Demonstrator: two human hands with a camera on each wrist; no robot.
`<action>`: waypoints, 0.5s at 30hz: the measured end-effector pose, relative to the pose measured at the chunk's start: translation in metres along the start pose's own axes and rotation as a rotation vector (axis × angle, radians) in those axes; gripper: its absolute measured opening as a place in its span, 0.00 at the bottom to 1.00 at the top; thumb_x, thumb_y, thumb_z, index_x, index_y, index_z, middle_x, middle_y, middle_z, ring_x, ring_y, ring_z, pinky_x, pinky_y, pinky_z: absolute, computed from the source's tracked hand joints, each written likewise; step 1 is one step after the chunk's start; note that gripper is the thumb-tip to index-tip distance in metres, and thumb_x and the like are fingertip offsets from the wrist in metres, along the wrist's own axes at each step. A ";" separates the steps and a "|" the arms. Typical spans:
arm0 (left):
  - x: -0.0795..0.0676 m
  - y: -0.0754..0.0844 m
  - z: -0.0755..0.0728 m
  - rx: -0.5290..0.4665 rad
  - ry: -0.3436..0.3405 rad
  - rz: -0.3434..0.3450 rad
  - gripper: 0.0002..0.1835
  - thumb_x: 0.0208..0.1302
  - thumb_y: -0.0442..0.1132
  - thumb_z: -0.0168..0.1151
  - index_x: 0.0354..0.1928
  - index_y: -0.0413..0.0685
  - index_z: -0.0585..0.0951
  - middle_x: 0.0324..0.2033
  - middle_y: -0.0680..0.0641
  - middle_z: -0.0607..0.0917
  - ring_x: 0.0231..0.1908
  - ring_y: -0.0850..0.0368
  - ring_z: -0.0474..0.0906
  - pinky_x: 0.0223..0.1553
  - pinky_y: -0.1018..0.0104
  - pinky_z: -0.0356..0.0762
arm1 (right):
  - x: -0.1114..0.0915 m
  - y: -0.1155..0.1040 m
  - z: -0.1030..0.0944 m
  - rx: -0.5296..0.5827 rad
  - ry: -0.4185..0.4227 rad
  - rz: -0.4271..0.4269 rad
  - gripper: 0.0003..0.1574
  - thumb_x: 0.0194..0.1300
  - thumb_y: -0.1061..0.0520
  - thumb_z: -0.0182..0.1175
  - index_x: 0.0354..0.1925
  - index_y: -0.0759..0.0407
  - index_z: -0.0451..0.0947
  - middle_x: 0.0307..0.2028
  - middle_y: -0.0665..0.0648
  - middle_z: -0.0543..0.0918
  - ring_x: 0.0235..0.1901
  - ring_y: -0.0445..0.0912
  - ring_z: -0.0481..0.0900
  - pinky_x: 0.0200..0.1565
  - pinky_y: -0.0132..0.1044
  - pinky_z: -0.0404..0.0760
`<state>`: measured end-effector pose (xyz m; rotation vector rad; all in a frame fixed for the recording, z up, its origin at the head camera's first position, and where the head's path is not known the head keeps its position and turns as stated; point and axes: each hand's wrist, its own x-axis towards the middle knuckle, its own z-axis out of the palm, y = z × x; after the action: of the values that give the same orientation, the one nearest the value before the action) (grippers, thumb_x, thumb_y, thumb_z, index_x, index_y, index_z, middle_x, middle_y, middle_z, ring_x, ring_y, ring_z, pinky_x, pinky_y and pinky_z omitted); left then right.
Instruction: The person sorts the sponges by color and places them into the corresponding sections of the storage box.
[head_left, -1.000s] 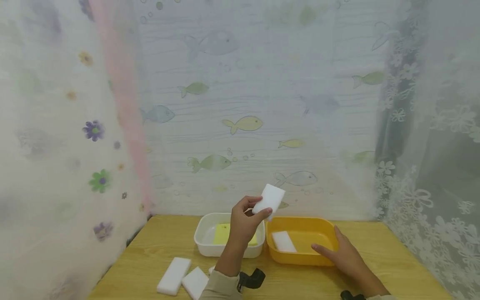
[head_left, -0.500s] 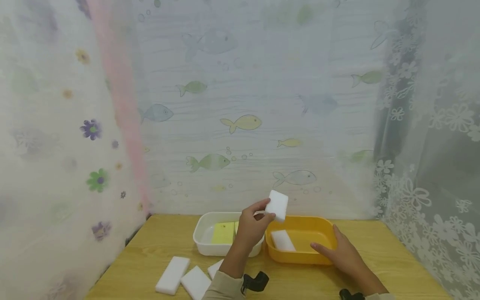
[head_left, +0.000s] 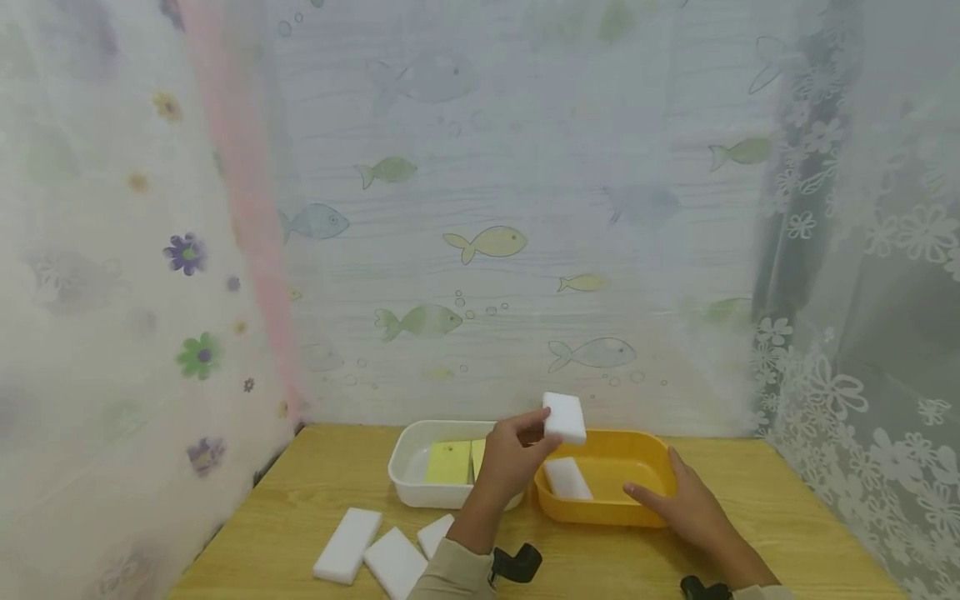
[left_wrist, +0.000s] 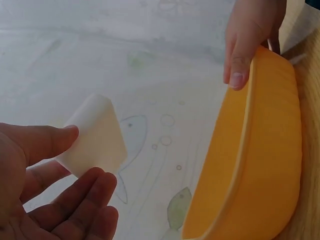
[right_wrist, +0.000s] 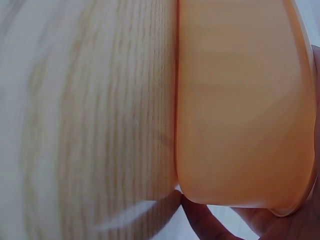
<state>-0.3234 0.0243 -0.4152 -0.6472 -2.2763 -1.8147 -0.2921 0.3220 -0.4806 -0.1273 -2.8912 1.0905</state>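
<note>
Tabletop point(head_left: 592, 558): head view alone shows white block point(head_left: 568, 479) inside orange tub point(head_left: 600, 513).

You had five white blocks point(head_left: 347, 546) in view: three on one table point(head_left: 262, 533), one in your left hand point(head_left: 510, 458), one in the single orange tub point(head_left: 603, 513). One white tub point(head_left: 429, 497) showed two yellow pieces point(head_left: 449, 463); you wore two black wrist pieces point(head_left: 517, 563); your hands point(head_left: 693, 500) numbered two.

Fish-print curtain point(head_left: 495, 196) at bk, pink strip point(head_left: 249, 192) L, wood tbl point(head_left: 322, 467)
</note>
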 end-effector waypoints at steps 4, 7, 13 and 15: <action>0.001 -0.008 0.004 0.065 -0.008 -0.014 0.25 0.66 0.50 0.73 0.64 0.55 0.84 0.48 0.51 0.90 0.48 0.59 0.85 0.48 0.62 0.87 | -0.001 -0.001 -0.001 0.005 -0.005 -0.006 0.80 0.65 0.22 0.59 0.81 0.71 0.28 0.77 0.82 0.42 0.75 0.79 0.48 0.69 0.76 0.56; 0.001 -0.011 0.006 0.109 -0.006 -0.014 0.24 0.65 0.51 0.73 0.62 0.56 0.85 0.46 0.52 0.90 0.47 0.59 0.85 0.46 0.63 0.86 | -0.002 -0.002 -0.001 0.006 -0.006 -0.007 0.80 0.65 0.22 0.59 0.81 0.70 0.28 0.78 0.82 0.42 0.75 0.79 0.48 0.70 0.75 0.56; 0.000 -0.017 0.009 0.145 -0.018 -0.005 0.22 0.64 0.50 0.74 0.59 0.54 0.87 0.43 0.50 0.89 0.44 0.56 0.82 0.40 0.67 0.83 | -0.002 -0.003 -0.002 -0.011 -0.010 -0.001 0.80 0.65 0.21 0.58 0.81 0.70 0.28 0.78 0.82 0.42 0.75 0.79 0.47 0.68 0.77 0.56; 0.000 -0.020 0.011 0.157 -0.025 -0.003 0.22 0.63 0.49 0.75 0.58 0.53 0.88 0.42 0.50 0.89 0.42 0.57 0.81 0.39 0.69 0.82 | -0.001 -0.002 -0.002 -0.018 -0.010 -0.002 0.80 0.65 0.21 0.58 0.81 0.70 0.28 0.78 0.82 0.42 0.74 0.79 0.47 0.68 0.77 0.56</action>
<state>-0.3304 0.0313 -0.4358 -0.6432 -2.4065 -1.6174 -0.2910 0.3214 -0.4778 -0.1199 -2.9096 1.0673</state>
